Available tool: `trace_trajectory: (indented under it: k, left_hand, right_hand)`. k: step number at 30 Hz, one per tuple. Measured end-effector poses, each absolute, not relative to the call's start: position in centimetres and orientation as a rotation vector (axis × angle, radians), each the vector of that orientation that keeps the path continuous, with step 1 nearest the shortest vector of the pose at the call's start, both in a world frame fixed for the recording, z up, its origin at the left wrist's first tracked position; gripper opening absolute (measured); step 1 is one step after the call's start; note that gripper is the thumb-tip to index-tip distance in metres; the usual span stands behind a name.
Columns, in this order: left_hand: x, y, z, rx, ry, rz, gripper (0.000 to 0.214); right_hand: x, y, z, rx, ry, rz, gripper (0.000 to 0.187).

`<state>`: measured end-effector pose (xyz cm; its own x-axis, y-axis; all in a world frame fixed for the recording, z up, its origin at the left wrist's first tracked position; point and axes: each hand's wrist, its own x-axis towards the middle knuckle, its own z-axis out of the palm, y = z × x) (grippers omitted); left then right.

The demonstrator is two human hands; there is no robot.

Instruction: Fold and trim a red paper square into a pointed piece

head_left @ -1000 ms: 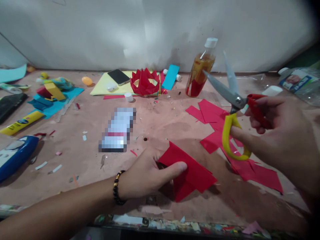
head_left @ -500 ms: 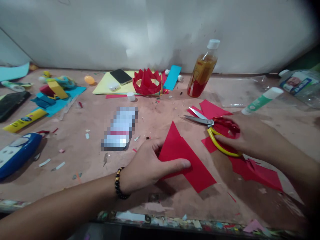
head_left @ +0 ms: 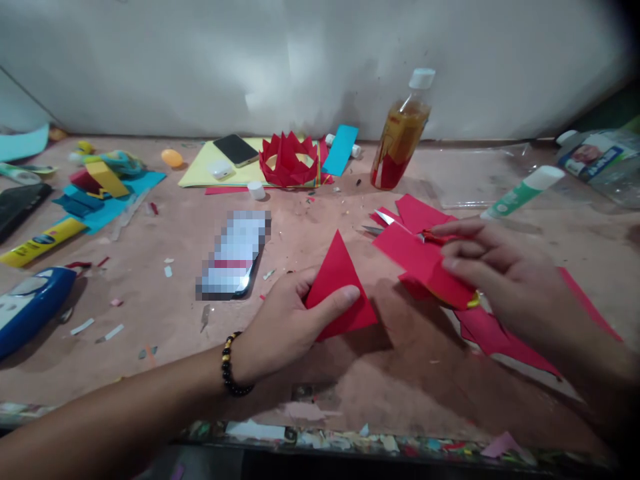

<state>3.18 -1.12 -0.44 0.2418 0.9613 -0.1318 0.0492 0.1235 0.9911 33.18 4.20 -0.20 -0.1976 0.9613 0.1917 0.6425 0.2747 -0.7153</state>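
Note:
My left hand grips a folded red paper triangle, thumb on top, just above the table's front edge. My right hand rests its fingers on a red paper piece and seems to hold it. That piece lies over scissors with steel blades, hiding most of them. Only a bit of their yellow handle shows. More red paper scraps lie under my right hand.
A green-and-white glue stick lies beyond my right hand. Behind stand a part-filled bottle and a red paper crown on yellow paper. A pixelated object lies left of my left hand. Paper scraps dot the table.
My right hand has let go of the scissors, and red paper now covers them. The paper in my left hand is now a smaller triangle and has shifted left.

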Motion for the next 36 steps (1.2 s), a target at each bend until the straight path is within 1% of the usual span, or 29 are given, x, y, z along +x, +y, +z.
trace_trajectory:
  k: [3, 5, 7, 12, 17, 22, 28, 32, 36]
  left_hand:
    - [3.3, -1.2, -0.4, 1.240, 1.134, 0.909, 0.044]
    - [3.3, -1.3, -0.3, 1.234, 1.142, 0.895, 0.046]
    - [3.3, -1.4, -0.1, 1.229, 1.143, 0.866, 0.049]
    - [3.1, -1.4, -0.3, 1.215, 1.161, 0.781, 0.051]
    - [3.1, -1.4, -0.5, 1.225, 1.141, 0.741, 0.054]
    - [3.1, -1.6, -0.4, 1.202, 1.106, 0.667, 0.049]
    - [3.0, -1.8, -0.5, 1.153, 1.112, 0.622, 0.054]
    - [3.1, -1.5, -0.4, 1.142, 1.065, 0.623, 0.056]
    - [3.0, -1.4, -0.3, 1.170, 1.051, 0.607, 0.056]
  right_hand:
    - [35.0, 7.1, 0.0, -1.519, -1.891, 0.396, 0.042]
    - [35.0, 7.3, 0.2, -1.484, -1.925, 0.309, 0.035]
    - [34.0, 6.2, 0.2, -1.392, -2.014, 0.387, 0.028]
    - [29.9, 1.2, 0.1, -1.038, -2.265, 0.954, 0.039]
    - [28.2, -0.4, -0.2, -1.000, -2.203, 1.189, 0.040]
    - [28.5, 0.2, 0.0, -1.041, -2.118, 1.294, 0.039]
    - [28.9, 0.3, 0.5, -1.046, -2.067, 1.366, 0.039]
    - [29.2, 0.4, 0.4, -1.076, -2.033, 1.345, 0.042]
    - [29.4, 0.7, 0.2, -1.079, -2.023, 1.257, 0.043]
